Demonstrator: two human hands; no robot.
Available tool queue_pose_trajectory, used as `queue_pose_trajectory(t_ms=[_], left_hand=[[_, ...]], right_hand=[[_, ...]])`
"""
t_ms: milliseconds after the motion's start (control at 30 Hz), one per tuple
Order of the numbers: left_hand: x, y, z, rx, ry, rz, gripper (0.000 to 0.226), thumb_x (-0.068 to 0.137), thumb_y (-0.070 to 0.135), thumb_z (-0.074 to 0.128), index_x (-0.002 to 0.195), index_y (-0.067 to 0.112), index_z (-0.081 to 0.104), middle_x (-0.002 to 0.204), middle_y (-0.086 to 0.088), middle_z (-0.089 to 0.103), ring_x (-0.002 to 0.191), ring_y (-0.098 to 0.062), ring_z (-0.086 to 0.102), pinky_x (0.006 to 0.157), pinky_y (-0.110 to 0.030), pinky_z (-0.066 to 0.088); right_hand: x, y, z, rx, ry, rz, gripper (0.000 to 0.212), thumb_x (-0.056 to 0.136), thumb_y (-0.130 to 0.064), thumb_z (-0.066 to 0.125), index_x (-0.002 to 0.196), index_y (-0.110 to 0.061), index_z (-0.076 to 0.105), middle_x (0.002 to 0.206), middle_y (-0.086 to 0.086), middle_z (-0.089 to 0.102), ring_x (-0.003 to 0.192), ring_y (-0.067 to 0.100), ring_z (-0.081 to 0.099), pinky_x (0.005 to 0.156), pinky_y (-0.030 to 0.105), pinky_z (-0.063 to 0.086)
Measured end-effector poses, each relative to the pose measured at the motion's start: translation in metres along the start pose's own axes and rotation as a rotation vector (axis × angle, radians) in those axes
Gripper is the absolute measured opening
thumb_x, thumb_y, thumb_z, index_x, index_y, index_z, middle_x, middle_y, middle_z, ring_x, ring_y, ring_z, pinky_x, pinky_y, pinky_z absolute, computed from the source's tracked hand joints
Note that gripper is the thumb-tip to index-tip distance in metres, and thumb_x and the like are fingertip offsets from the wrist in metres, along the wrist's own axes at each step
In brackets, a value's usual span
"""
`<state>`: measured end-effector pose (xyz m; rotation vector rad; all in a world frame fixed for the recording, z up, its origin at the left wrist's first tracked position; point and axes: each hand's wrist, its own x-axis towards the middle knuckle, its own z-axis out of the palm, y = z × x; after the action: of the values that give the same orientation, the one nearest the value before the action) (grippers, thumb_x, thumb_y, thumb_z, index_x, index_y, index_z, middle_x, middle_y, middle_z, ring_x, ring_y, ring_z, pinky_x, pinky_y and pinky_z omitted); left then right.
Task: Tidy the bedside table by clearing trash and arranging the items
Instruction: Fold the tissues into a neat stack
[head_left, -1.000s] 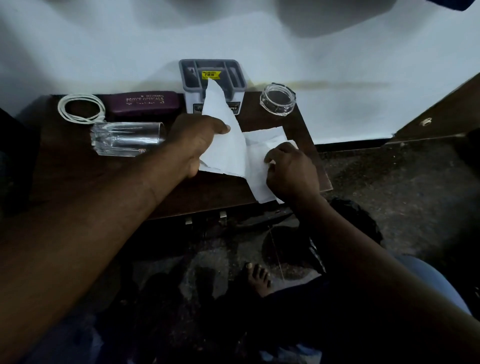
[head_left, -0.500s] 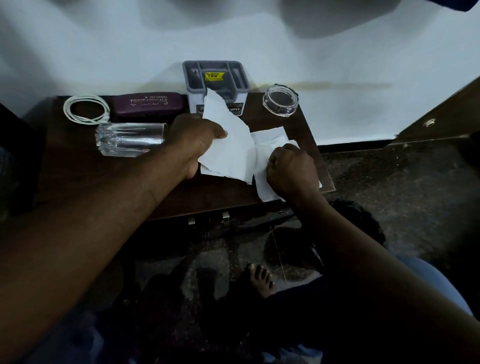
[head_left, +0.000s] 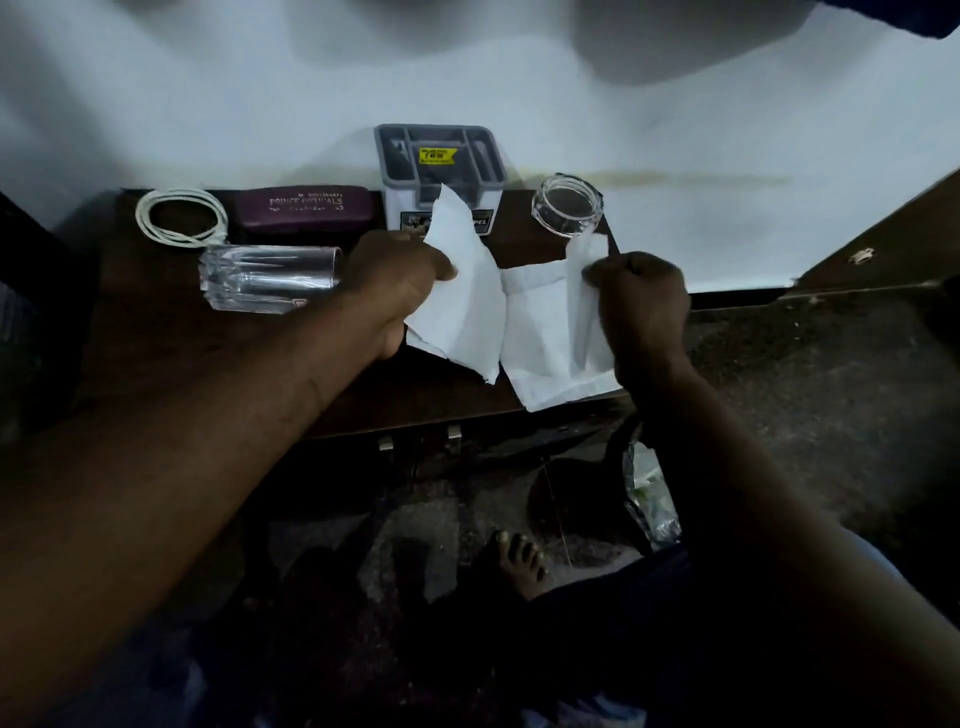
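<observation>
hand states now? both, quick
Left hand: closed, gripping the left paper sheet.
Right hand: closed, pinching the right paper sheet.

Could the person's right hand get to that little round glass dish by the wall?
Probably yes: the glass dish sits just beyond the right hand, with only a lifted corner of the paper between. That hand grips the paper, so it must let go first.
</observation>
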<state>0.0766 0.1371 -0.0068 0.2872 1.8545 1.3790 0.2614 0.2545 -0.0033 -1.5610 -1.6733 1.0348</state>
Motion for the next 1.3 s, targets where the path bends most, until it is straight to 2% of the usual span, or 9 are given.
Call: queue_pose_trajectory(t_ms=[100,233,433,600,733,867,1000,1133,1300], left_hand=[[-0.002,-0.001,0.002,-0.018,0.005,-0.034,0.031,0.079,0.004,0.079,0.11,0.007,0.074,0.105,-0.011,0.076,0.095,-0.033,0.074,0.087,-0.047,0.062],[-0.004,-0.003,0.004,-0.02,0.017,-0.067,0.019,0.082,0.008,0.078,0.101,0.01,0.075,0.105,-0.01,0.075,0.097,-0.032,0.071,0.087,-0.047,0.061],[-0.007,-0.009,-0.002,-0.062,0.021,-0.119,0.011,0.084,0.002,0.072,0.093,0.008,0.073,0.098,-0.013,0.075,0.092,-0.035,0.072,0.08,-0.046,0.061],[-0.004,-0.01,-0.007,-0.047,0.031,-0.113,0.008,0.084,0.002,0.071,0.089,0.008,0.072,0.099,-0.015,0.074,0.092,-0.036,0.072,0.08,-0.047,0.061],[-0.006,-0.006,-0.009,0.034,0.067,-0.055,0.008,0.086,0.005,0.07,0.09,0.012,0.072,0.103,-0.012,0.073,0.097,-0.034,0.069,0.084,-0.043,0.057],[-0.009,-0.006,-0.01,0.07,0.08,-0.027,0.013,0.087,0.003,0.069,0.081,0.014,0.067,0.098,-0.009,0.072,0.091,-0.03,0.068,0.072,-0.034,0.051],[-0.012,-0.009,-0.009,0.112,0.082,-0.008,0.01,0.09,0.002,0.065,0.09,0.01,0.07,0.099,-0.011,0.071,0.082,-0.026,0.065,0.065,-0.027,0.048],[-0.011,-0.011,-0.009,0.172,0.122,0.035,0.014,0.089,0.004,0.062,0.082,0.013,0.071,0.092,-0.008,0.073,0.081,-0.028,0.068,0.067,-0.029,0.05],[-0.008,-0.014,-0.007,0.189,0.122,0.003,0.011,0.088,0.009,0.065,0.081,0.015,0.069,0.092,-0.006,0.071,0.088,-0.029,0.068,0.074,-0.032,0.052]], right_hand=[[-0.001,-0.02,-0.005,0.479,-0.225,0.245,0.004,0.079,-0.018,0.07,0.079,-0.015,0.07,0.068,0.001,0.064,0.06,0.02,0.058,0.065,0.031,0.045],[-0.01,-0.033,0.002,0.738,-0.568,0.368,0.017,0.094,-0.017,0.059,0.107,-0.016,0.069,0.088,0.005,0.069,0.079,0.025,0.066,0.08,0.039,0.058],[-0.022,-0.019,0.037,0.462,-0.423,0.372,0.004,0.093,-0.019,0.072,0.093,-0.015,0.074,0.081,0.001,0.073,0.072,0.021,0.067,0.064,0.03,0.053],[-0.025,-0.011,0.05,0.342,-0.49,0.357,0.039,0.089,-0.046,0.077,0.113,-0.015,0.076,0.11,0.003,0.078,0.105,0.026,0.073,0.091,0.046,0.061],[-0.025,-0.014,0.054,0.287,-0.434,0.311,0.009,0.085,-0.013,0.078,0.09,-0.013,0.07,0.112,0.016,0.075,0.103,0.04,0.073,0.079,0.048,0.063],[-0.026,-0.015,0.055,0.321,-0.453,0.297,0.011,0.085,-0.009,0.075,0.094,-0.012,0.07,0.112,0.017,0.076,0.098,0.037,0.073,0.07,0.04,0.061],[-0.029,-0.017,0.057,0.324,-0.417,0.249,0.006,0.085,-0.009,0.074,0.089,-0.012,0.071,0.112,0.022,0.075,0.092,0.035,0.071,0.086,0.059,0.06],[-0.027,-0.018,0.058,0.259,-0.366,0.218,0.019,0.082,-0.009,0.073,0.1,-0.01,0.069,0.113,0.016,0.074,0.108,0.04,0.071,0.088,0.062,0.06],[-0.031,-0.013,0.063,0.239,-0.367,0.242,0.036,0.082,-0.01,0.081,0.114,-0.013,0.064,0.117,0.009,0.072,0.105,0.031,0.072,0.087,0.056,0.062]])
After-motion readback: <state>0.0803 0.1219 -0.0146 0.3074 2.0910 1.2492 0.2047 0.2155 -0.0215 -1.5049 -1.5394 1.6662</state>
